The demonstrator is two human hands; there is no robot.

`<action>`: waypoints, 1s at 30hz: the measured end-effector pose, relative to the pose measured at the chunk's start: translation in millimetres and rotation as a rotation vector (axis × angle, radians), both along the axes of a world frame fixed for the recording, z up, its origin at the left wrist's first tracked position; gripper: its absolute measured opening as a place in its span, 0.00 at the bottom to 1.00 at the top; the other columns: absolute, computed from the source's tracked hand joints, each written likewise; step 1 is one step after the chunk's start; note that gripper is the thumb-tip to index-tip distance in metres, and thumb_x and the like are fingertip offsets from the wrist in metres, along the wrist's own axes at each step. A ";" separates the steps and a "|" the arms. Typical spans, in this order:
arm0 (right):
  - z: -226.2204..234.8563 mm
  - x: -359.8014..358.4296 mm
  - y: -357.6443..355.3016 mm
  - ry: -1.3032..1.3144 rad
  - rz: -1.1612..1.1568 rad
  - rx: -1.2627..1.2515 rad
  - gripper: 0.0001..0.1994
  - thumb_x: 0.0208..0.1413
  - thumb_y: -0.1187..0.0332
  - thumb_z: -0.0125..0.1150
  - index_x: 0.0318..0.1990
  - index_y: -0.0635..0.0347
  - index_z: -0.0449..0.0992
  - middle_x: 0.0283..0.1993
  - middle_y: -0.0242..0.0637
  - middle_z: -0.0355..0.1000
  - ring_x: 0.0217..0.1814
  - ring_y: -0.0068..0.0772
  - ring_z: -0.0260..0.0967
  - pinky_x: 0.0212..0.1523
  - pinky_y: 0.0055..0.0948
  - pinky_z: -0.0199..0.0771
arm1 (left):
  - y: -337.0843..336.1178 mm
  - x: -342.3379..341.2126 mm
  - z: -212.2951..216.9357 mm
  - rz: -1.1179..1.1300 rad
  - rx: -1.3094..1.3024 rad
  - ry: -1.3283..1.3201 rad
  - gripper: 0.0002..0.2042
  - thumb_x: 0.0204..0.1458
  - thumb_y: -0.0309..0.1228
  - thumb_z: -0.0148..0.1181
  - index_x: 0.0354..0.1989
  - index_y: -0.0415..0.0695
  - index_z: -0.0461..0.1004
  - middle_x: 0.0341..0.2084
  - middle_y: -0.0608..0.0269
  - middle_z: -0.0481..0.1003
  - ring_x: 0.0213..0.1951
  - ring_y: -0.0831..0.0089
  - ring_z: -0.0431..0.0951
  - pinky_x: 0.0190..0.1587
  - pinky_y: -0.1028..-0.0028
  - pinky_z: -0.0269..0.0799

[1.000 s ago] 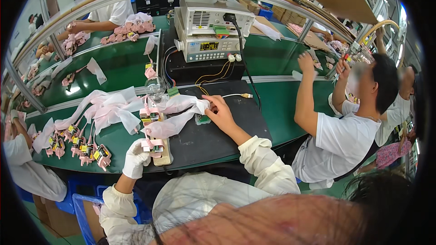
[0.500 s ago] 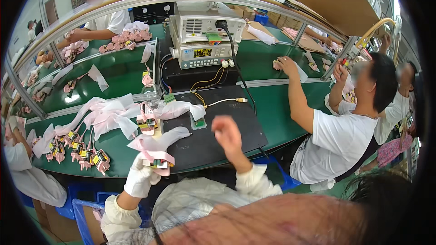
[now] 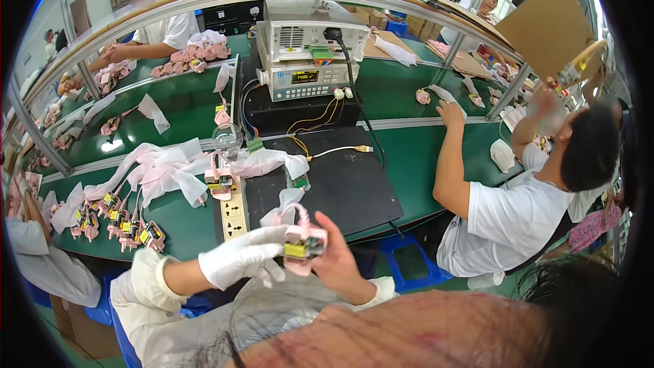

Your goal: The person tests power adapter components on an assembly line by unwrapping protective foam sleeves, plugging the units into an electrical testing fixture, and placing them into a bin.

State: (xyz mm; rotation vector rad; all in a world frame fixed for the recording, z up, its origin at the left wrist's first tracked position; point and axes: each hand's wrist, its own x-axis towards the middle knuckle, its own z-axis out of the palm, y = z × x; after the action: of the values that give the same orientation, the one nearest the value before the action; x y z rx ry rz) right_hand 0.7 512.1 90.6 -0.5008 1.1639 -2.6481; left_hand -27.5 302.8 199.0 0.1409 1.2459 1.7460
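Note:
A pink plug with its circuit board and a yellow block exposed (image 3: 300, 247) is between my hands, just past the front edge of the bench; a white wrap trails from its pink cord. My bare right hand (image 3: 340, 262) grips its right side. Gloved in white, my left hand (image 3: 242, 257) has its fingers apart, with the tips at the plug's left side. Ahead, another opened pink plug (image 3: 219, 180) sits on a power strip (image 3: 234, 217). Several similar plugs (image 3: 126, 225) lie in a cluster at left, their white-wrapped cords (image 3: 160, 167) heaped behind.
Stacked test instruments (image 3: 303, 82) stand on a black stand behind a black mat (image 3: 327, 184). A white cable (image 3: 340, 151) and a small green board (image 3: 298, 181) rest on the mat. At right, a co-worker (image 3: 504, 211) reaches over the green bench; a metal-framed shelf (image 3: 259, 0) crosses overhead.
The plug has moved right from my left hand's grip to my right hand, which came down to it. My left fingers have spread. The instrument's screen changed; the co-worker at right leaned back.

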 end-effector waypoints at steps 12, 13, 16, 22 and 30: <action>58.3 -24.3 93.1 -0.098 0.034 -0.173 0.43 0.42 0.61 0.71 0.65 0.58 0.52 0.58 0.48 0.62 0.54 0.42 0.66 0.49 0.34 0.72 | -32.5 -111.1 47.0 0.703 0.009 0.765 0.21 0.56 0.31 0.52 0.57 0.37 0.62 0.44 0.56 0.72 0.31 0.73 0.76 0.32 0.76 0.73; 67.0 -31.1 105.4 -0.101 -0.072 -0.194 0.41 0.44 0.61 0.69 0.64 0.58 0.53 0.57 0.48 0.62 0.54 0.42 0.67 0.49 0.34 0.72 | -48.3 -139.1 39.2 0.804 -0.060 0.853 0.21 0.56 0.32 0.53 0.57 0.39 0.63 0.45 0.58 0.72 0.32 0.75 0.75 0.33 0.79 0.71; 104.2 -52.6 129.2 -0.021 -0.491 -0.208 0.29 0.56 0.61 0.56 0.63 0.59 0.55 0.56 0.46 0.63 0.54 0.41 0.66 0.50 0.34 0.72 | -100.7 -225.5 -5.4 0.847 -0.301 0.871 0.24 0.54 0.35 0.56 0.58 0.42 0.63 0.48 0.60 0.72 0.36 0.73 0.76 0.37 0.78 0.71; 103.1 -138.3 185.7 0.371 -0.732 0.261 0.42 0.47 0.79 0.59 0.69 0.59 0.42 0.65 0.42 0.52 0.59 0.38 0.63 0.56 0.34 0.67 | -133.5 -327.5 -97.2 0.306 -1.187 1.475 0.47 0.32 0.39 0.70 0.64 0.39 0.54 0.51 0.49 0.69 0.51 0.54 0.71 0.58 0.66 0.61; 8.4 -184.8 217.4 -0.033 -0.687 0.549 0.45 0.49 0.79 0.61 0.68 0.66 0.34 0.57 0.44 0.61 0.48 0.32 0.69 0.49 0.27 0.70 | -105.1 -361.7 -91.1 0.085 -1.360 1.293 0.35 0.25 0.46 0.74 0.48 0.49 0.70 0.41 0.45 0.72 0.48 0.48 0.71 0.51 0.60 0.69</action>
State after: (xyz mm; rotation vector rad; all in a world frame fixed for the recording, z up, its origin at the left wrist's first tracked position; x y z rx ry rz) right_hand -184.1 729.5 98.9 0.0672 2.2693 -2.5983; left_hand -389.2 197.6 107.9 0.4194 3.0834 0.3417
